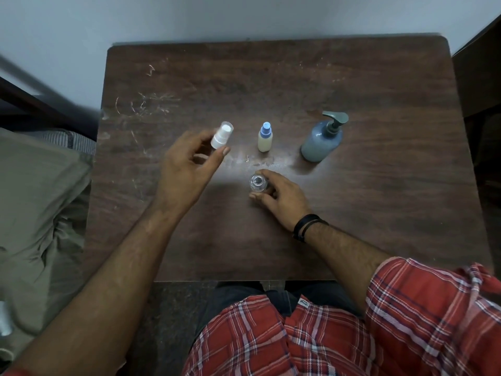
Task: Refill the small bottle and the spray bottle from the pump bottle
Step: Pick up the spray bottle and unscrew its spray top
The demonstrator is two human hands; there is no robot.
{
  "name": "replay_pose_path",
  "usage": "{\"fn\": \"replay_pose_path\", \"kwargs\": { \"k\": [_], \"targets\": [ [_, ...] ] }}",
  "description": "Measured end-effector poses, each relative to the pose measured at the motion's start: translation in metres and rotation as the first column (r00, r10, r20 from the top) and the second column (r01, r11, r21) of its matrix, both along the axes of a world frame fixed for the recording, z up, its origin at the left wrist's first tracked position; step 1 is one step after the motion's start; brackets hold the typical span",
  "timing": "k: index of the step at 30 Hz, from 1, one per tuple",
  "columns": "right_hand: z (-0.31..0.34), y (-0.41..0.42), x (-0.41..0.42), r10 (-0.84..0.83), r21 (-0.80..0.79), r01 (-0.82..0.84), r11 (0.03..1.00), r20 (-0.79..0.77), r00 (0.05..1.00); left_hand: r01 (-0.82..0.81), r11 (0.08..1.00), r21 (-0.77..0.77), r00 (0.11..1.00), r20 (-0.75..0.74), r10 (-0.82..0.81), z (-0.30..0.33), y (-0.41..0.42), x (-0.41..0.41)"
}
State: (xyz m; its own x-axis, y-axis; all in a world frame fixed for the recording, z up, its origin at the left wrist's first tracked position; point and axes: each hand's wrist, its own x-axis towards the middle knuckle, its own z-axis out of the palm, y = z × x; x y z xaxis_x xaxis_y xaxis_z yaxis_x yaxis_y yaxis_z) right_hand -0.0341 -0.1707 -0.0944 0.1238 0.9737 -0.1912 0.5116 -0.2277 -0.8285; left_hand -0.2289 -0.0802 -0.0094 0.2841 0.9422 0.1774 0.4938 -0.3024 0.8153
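Left hand [187, 161] fingers hold the spray head [221, 135] clear; right hand [279, 194] fingers steady the open spray bottle [257, 183] near the pump bottle [321, 139] for refilling.

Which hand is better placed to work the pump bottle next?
Probably the right hand: the pump bottle stands on its side, though it grips the open clear bottle. The left hand holds the spray head.

Worktop [352, 213]: dark brown wood I see scratched pale near its left edge.
Wall [244, 14]: plain, pale grey, behind the far edge.
Bedding [35, 213]: olive cloth at my left.
Striped fabric [70, 139]: just beyond it.
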Motion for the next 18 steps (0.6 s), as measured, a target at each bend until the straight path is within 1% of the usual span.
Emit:
{"fn": "replay_pose_path", "kwargs": {
  "k": [1, 3, 5, 6, 7, 9, 13, 18],
  "targets": [
    [0.000, 0.000, 0.000, -0.002, 0.003, 0.002, 1.000, -0.002, 1.000, 0.020, 1.000, 0.012, 0.992, -0.124, -0.018, -0.011, 0.005, -0.004],
    [0.001, 0.000, 0.000, -0.002, 0.006, 0.002, 1.000, -0.006, 1.000, 0.043, 0.999, -0.027, 0.936, -0.349, -0.049, -0.037, 0.010, -0.011],
    [0.002, 0.000, 0.000, -0.007, 0.002, 0.007, 1.000, -0.013, 1.000, 0.037, 0.992, -0.124, 0.852, -0.515, -0.096, -0.059, 0.010, -0.014],
    [0.003, 0.000, 0.000, -0.010, -0.005, 0.010, 1.000, -0.014, 1.000, 0.031, 0.985, -0.171, 0.817, -0.564, -0.123, -0.066, 0.009, -0.014],
    [0.003, 0.000, 0.000, -0.010, -0.014, 0.010, 1.000, -0.010, 1.000, 0.030, 0.979, -0.203, 0.795, -0.589, -0.147, -0.072, 0.008, -0.013],
    [0.004, -0.001, 0.000, 0.000, -0.035, 0.000, 0.999, 0.004, 1.000, 0.027, 0.972, -0.234, 0.779, -0.604, -0.168, -0.080, 0.007, -0.011],
    [0.006, 0.000, 0.002, 0.029, -0.051, -0.027, 0.998, 0.034, 0.999, 0.004, 0.973, -0.233, 0.758, -0.634, -0.155, -0.085, 0.007, -0.007],
    [0.002, -0.002, 0.002, 0.037, -0.033, -0.036, 0.999, 0.024, 0.999, -0.009, 0.970, -0.244, 0.765, -0.627, -0.150, -0.083, 0.005, -0.008]
  ]
}}
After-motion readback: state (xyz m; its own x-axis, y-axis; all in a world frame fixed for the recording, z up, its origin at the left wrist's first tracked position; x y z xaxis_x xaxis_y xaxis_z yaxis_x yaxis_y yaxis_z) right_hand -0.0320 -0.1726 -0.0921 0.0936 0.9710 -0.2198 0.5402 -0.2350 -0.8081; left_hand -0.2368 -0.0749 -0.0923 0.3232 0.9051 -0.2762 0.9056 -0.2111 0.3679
